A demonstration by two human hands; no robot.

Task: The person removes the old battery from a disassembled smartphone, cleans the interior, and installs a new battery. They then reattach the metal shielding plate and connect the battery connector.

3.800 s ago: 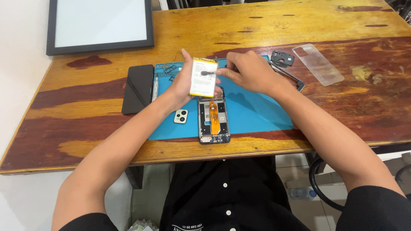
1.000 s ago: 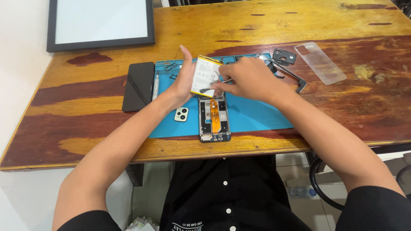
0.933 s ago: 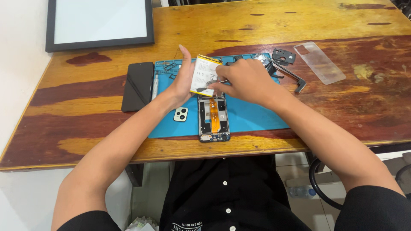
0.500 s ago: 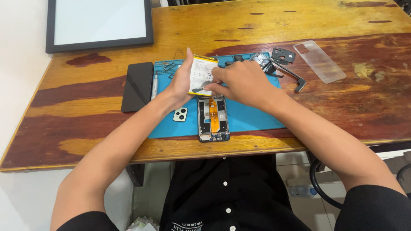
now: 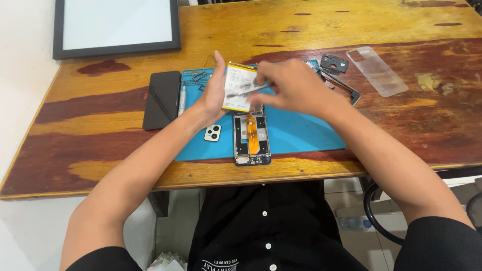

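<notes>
The left hand [image 5: 215, 98] grips a white phone battery [image 5: 238, 93] above the blue mat [image 5: 301, 133], tilted up, long axis running away from the person. The right hand [image 5: 291, 90] pinches slim tweezers [image 5: 249, 90] against its face, directly over the opened phone [image 5: 251, 135].

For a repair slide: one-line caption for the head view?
Left hand holds a white phone battery over an opened phone while right hand works it with tweezers.

The person wears a black button-front shirt [image 5: 266, 226] with short sleeves ending above the elbows. A row of small white buttons runs down its middle, and white printed lettering shows near the hem. Both forearms are bare, with no rings or watch visible.
</notes>
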